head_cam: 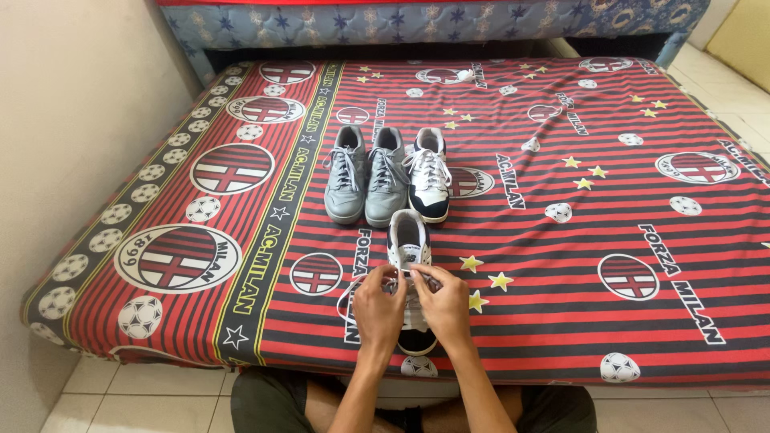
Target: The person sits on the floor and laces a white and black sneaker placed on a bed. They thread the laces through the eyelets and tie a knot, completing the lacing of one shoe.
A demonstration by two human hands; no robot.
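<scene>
Item one, nearest you: a white and dark shoe [407,269] lying near the front edge of the mattress [561,265], toe toward you and heel opening away, roughly midway along that edge. Your left hand [378,309] and right hand [443,305] rest on top of it, both closed in a pinch on the white lace [350,293], fingertips meeting over the tongue; a loose loop of that lace hangs out to the left of the shoe. Risk, as I judge it: the shoe sits close to the front edge and nothing pins it down, so a hard tug toward you could drag it off onto the tiled floor [120,401]. Pull unevenly and one end could run short or slip back through an eyelet, and the slack loop on the left could snag under your wrist. Item two, farther in, toward the middle of the mattress: three shoes set side by side and touching, toes toward you, a grey pair [365,172] on the left and a second white and dark shoe [428,172] on the right, just beyond the one you hold; a sudden jerk away from you could knock into them. Item three, beyond the far edge: a blue patterned mattress [401,24].
</scene>
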